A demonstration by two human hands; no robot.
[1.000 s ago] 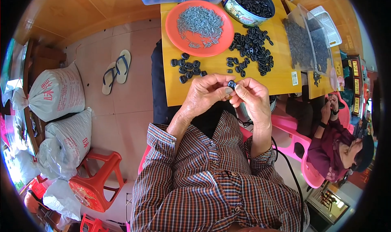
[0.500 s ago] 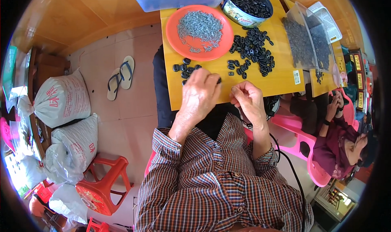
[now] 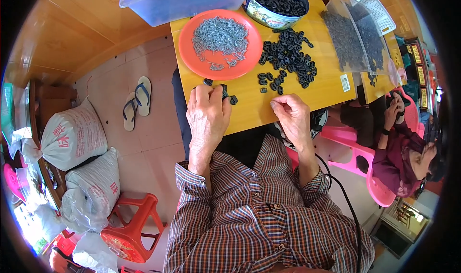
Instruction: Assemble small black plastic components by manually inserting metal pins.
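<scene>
My left hand (image 3: 207, 112) reaches over a small group of black oval pieces (image 3: 233, 100) at the table's near left, just below an orange plate (image 3: 188, 57). Its fingers bend down among the pieces and hide their own tips, so whether it grips one does not show. Over the table's near edge is my right hand (image 3: 294, 117), thumb and forefinger pinched together; anything between them is too small to make out. Small silvery screw-like metal bits (image 3: 218, 35) are heaped on the plate. Right of it, a loose pile of black oval pieces with holes (image 3: 306, 76) spreads over the yellow table (image 3: 249, 114).
Behind the plate are a blue-tinted plastic bin (image 3: 182, 6) and a round tin (image 3: 271, 19) of black pieces. A clear box (image 3: 348, 47) of dark pieces stands farther right. Another person (image 3: 394, 162) sits at right. A red stool (image 3: 137, 225) and white sacks (image 3: 74, 134) are at left.
My left hand has moved left, from near my right hand to the small group below the plate. The dark piece at its fingertips no longer shows there. My right hand stays pinched, nearly in place.
</scene>
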